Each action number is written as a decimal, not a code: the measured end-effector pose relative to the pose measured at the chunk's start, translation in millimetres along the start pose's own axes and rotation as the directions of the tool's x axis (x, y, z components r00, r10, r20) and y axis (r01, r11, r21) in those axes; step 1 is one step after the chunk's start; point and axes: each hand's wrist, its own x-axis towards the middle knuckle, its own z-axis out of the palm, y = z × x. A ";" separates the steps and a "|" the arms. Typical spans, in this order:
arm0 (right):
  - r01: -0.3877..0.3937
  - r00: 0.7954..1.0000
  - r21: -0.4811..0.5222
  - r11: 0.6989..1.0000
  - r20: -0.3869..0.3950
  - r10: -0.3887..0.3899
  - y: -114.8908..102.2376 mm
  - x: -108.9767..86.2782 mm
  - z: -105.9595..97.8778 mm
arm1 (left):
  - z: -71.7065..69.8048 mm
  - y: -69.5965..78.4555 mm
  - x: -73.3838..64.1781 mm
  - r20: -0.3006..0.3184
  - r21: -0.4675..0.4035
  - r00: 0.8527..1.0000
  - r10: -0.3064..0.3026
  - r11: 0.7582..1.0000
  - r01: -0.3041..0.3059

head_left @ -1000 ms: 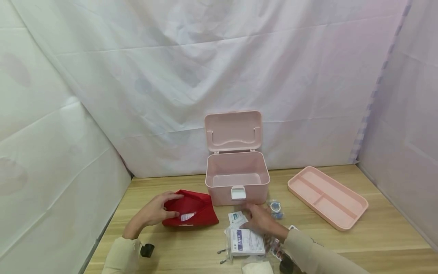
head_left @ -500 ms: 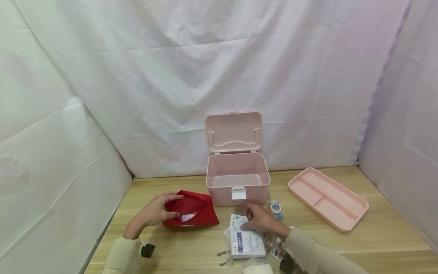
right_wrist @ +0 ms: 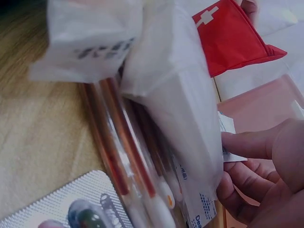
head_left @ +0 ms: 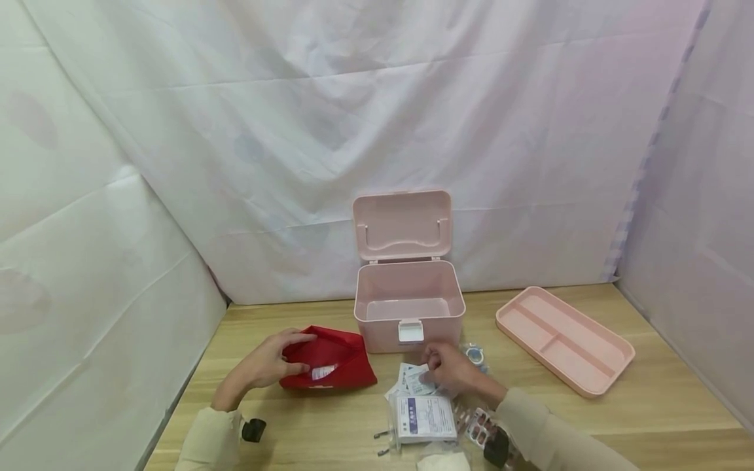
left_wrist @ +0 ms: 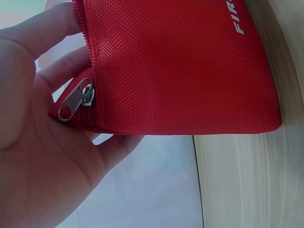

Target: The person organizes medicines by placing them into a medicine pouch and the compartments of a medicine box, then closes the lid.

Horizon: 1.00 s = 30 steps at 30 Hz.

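My left hand grips the zipped opening of a red first-aid pouch, fingers at the far rim and thumb at the near one, so its mouth gapes. A small white item shows inside. In the left wrist view, the zipper pull lies beside the palm. My right hand pinches a small white sachet between thumb and fingers, as the right wrist view also shows. Below it lie more flat sachets and a white package with a purple label.
A pink lidded box stands open behind the hands. A pink divided tray lies at the right. Near my right hand are a wrapped tape roll, a capsule blister pack, brown-tipped swabs and a white bagged bundle.
My right hand has shifted slightly right and back, lifting a sachet edge from the pile. The sachets have fanned out. My left hand and the pouch have stayed in place.
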 end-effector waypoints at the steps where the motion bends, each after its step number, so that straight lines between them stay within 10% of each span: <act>1: 0.000 1.000 -0.004 1.000 0.005 0.001 -0.1 0.1 -1.1 | -0.2 0.0 0.0 0.001 -0.003 1.000 0.000 1.000 0.000; 13: 0.133 0.991 -0.092 0.987 0.007 -0.133 -1.0 0.9 -10.4 | 0.2 0.8 0.2 0.006 -0.024 1.000 -0.024 0.999 0.024; 30: 0.075 0.989 -0.233 0.970 -0.107 -0.102 -1.1 -3.1 -16.0 | 0.6 1.5 0.5 0.005 -0.006 1.000 -0.026 1.000 0.026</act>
